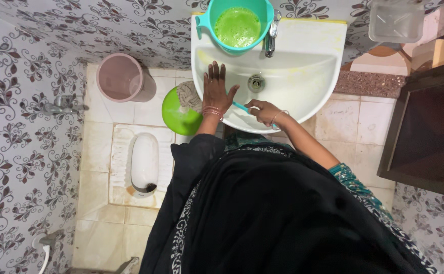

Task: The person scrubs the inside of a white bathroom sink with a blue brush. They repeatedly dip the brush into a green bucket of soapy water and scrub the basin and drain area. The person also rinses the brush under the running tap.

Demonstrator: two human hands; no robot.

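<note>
The left hand (pixel 215 91) is lying flat and spread on the near rim of the white basin (pixel 303 76), fingers wide, its grip holding nothing. The right hand (pixel 264 110) is closing its grip around a thin turquoise brush handle (pixel 240 107), which is resting on the basin's front edge between the 2 hands. A teal mug (pixel 238 25) of green liquid is sitting at the back of the basin beside the tap (pixel 271 35). A pink bucket (pixel 123 77) and a green lid (pixel 179 114) are resting on the tiled floor below.
</note>
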